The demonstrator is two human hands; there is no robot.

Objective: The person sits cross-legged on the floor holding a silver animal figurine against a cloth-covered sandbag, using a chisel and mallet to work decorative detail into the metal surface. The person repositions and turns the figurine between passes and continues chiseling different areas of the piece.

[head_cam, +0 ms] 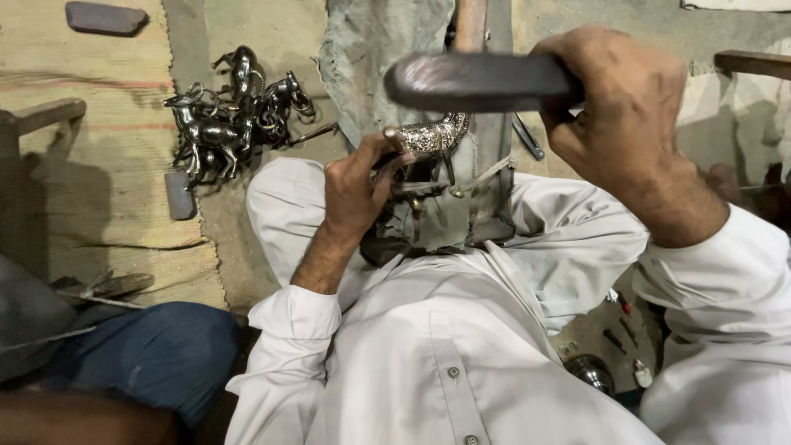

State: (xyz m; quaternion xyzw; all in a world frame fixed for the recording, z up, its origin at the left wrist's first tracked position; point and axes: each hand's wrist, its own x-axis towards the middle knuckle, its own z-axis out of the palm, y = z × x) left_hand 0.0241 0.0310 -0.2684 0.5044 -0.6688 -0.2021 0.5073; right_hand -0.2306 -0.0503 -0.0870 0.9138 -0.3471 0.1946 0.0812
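Clearly, a dark flat bar (482,81) is gripped in the right hand (622,115), whose fingers are closed fully around its one end; the bar is held raised and nearly level, above the work. Below it, a small silvery figurine (432,136) with engraved pattern is seen — it lies against a grey block (486,173) that is set between the knees. The left hand (354,189) is curled around a thin metal punch (395,142), the thumb and fingers are closed on it, and the tip of the punch is placed just at the figurine. Whether the tip really touches the surface cannot be told. Both arms are covered with white sleeves (288,346), and the lap is covered by the same white cloth. On the left, on the ground beside a woven mat (99,148), a heap of dark metal animals (235,115) is piled — horses or deer, it seems. A flat stone (105,17) lies on the mat, well apart from the hands. At the lower left, a knee in blue trousers (161,354) of another person is visible. Some small tools (626,330) are scattered on the floor at the right.
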